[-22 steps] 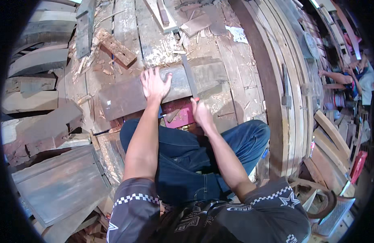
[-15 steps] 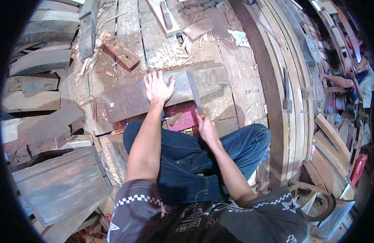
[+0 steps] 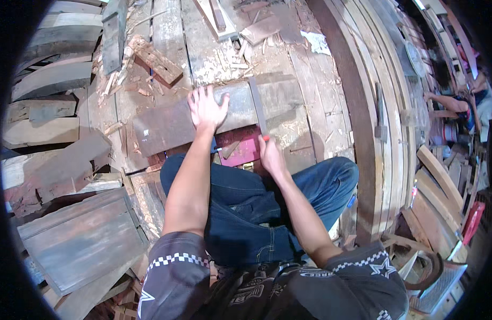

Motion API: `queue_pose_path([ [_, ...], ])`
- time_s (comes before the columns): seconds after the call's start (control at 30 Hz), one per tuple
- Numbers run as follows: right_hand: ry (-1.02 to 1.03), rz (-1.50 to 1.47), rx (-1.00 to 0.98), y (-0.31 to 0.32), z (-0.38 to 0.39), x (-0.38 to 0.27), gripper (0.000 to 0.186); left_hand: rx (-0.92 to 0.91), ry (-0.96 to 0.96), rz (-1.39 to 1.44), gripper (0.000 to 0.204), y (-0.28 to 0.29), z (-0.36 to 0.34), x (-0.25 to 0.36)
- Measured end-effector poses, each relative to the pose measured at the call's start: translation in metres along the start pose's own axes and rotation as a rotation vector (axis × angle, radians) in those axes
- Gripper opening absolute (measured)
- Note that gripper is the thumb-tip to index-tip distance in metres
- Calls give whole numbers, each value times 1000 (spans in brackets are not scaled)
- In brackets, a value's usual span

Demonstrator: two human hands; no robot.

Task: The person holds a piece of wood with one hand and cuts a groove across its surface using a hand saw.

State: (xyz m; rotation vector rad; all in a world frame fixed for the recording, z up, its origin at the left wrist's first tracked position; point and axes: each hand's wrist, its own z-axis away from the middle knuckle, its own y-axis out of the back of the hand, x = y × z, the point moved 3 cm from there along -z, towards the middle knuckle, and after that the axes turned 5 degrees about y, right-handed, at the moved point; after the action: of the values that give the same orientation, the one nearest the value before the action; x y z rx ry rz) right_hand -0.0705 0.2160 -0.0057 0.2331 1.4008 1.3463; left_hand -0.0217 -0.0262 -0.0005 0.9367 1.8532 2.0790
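My left hand [image 3: 207, 109] lies flat with fingers spread on a weathered wooden board [image 3: 168, 125], pressing on its upper face. In my right hand [image 3: 272, 159] is the red-ended handle of a saw [image 3: 257, 104]. Its long, narrow, flat blade points away from me and crosses the board near its right end; the teeth cannot be made out. A greyish piece of wood [image 3: 280, 100] shows just right of the blade. Below the board, between my knees, sits a magenta box-like thing [image 3: 245, 151], partly covered by the board, with a small wood scrap [image 3: 230, 149] on it.
A notched wood block [image 3: 158, 64] and scattered chips lie ahead on the plank floor [image 3: 328, 106]. Long beams [image 3: 366, 138] run along the right, with a hammer [image 3: 381, 114] on them. Stacked timber [image 3: 48, 80] and a panel [image 3: 83, 237] fill the left. Another person's arm [image 3: 448, 103] shows far right.
My right hand and the saw have slid forward, away from me, across the board. My left hand stays flat in about the same place on the wood.
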Motion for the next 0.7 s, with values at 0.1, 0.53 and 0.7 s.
queue_pose_path([
  [0.1, 26, 12, -10, 5, -27, -17, 49, 23, 0, -5, 63, -1, -3, 3],
  [0.53, 53, 74, -23, 6, -32, -19, 49, 31, -3, -16, 66, -1, -1, 3],
  [0.7, -46, 5, -85, -7, 13, 1, 53, 38, 5, -5, 66, -1, -2, -9],
])
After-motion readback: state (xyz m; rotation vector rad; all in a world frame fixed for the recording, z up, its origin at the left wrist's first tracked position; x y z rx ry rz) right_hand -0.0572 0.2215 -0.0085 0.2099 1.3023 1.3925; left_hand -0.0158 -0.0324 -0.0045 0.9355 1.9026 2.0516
